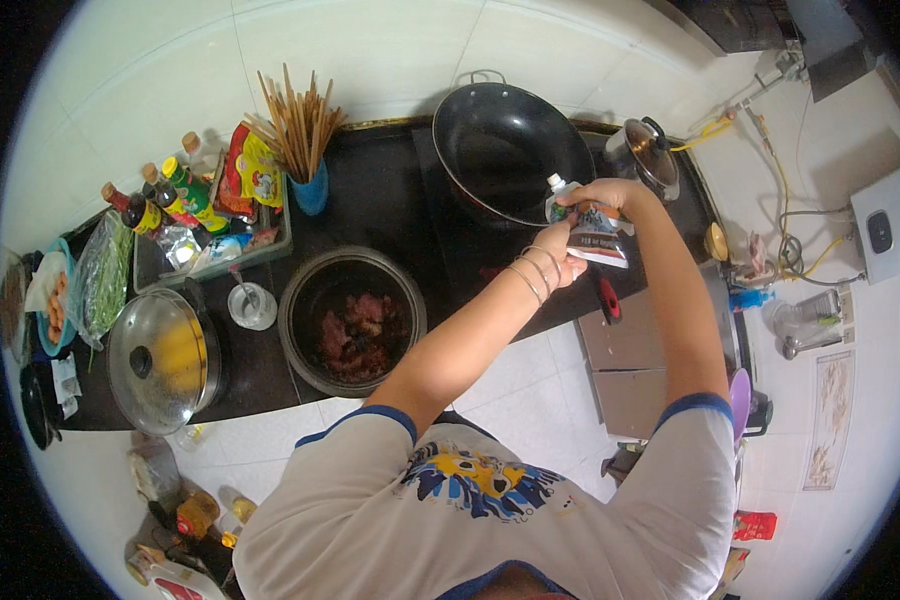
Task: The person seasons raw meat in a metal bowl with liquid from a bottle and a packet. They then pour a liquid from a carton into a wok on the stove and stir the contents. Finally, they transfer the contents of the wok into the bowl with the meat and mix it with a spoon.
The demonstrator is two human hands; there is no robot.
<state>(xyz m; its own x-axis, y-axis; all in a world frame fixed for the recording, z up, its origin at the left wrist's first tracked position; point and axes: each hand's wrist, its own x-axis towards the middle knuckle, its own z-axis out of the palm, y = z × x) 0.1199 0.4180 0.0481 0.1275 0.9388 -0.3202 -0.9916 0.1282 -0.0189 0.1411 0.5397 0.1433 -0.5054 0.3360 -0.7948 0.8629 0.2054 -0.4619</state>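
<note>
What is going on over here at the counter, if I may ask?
A person is holding a spouted pouch in both hands: the right hand is nearer its white spout, the left hand lower down. In the view, they are at the near-right rim of a dark wok. To the left, a round dark pot contains reddish meat; farther left, something yellow shows through a clear lid.

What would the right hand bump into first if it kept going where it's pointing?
Besides the pouch it holds, the right hand would probably meet the wok first, though it may be high enough to pass over the rim; depth is unclear.
</note>
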